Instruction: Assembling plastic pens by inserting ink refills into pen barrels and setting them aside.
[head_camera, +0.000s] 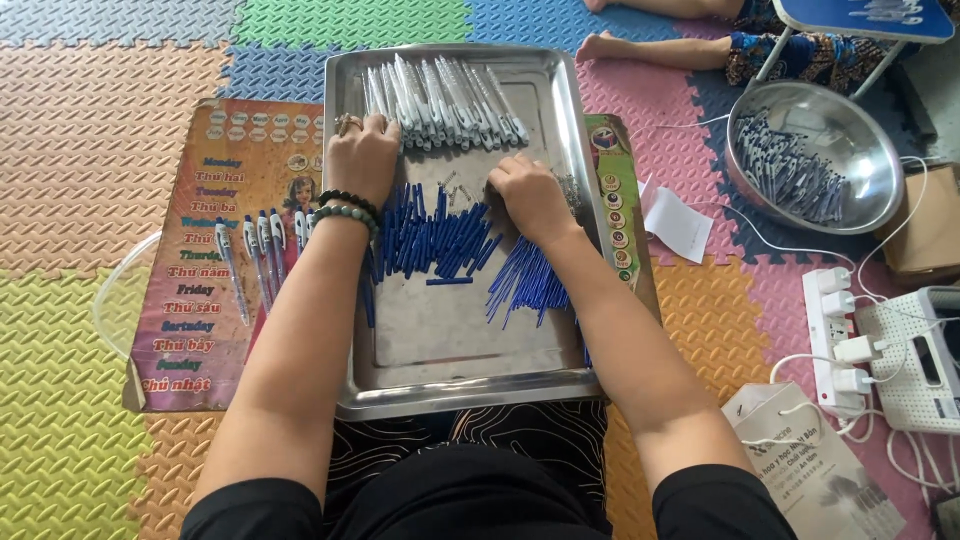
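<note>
A steel tray (450, 345) lies in front of me on a picture board. My left hand (362, 158) rests, fingers curled, on the near ends of a row of white pen barrels (445, 98) at the tray's far side. My right hand (525, 193) is curled over small springs (452, 188) in the tray's middle; whether it pinches one is hidden. Blue pen caps (435, 240) lie in a heap between my wrists. Thin blue refills (525, 275) fan out under my right forearm.
Several finished white pens (262, 240) lie on the picture board (195, 250) to the left. At the right stand a steel bowl (860, 130) of blue parts, a power strip (835, 340), a white device and a paper bag. Another person's feet (610, 45) are at the top.
</note>
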